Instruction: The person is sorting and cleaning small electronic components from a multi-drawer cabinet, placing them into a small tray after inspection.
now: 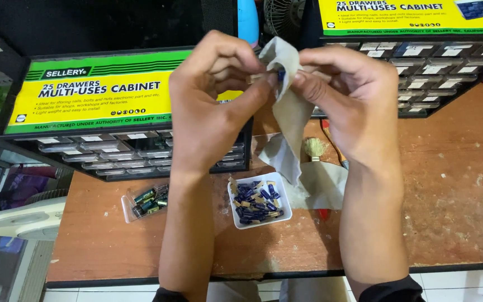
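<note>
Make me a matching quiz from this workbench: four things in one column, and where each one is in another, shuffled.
Things:
1. cloth
2. white tray
3. clear drawer
4. brush

Places:
A. on the table, left of the left forearm
B. held up between both hands
C. between the forearms, full of blue parts
D. behind the hanging cloth, by the right wrist

Pairs: 1-B, 2-C, 3-A, 4-D

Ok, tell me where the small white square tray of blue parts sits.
The white square tray sits on the wooden table, low centre in the head view, between both forearms.
</note>
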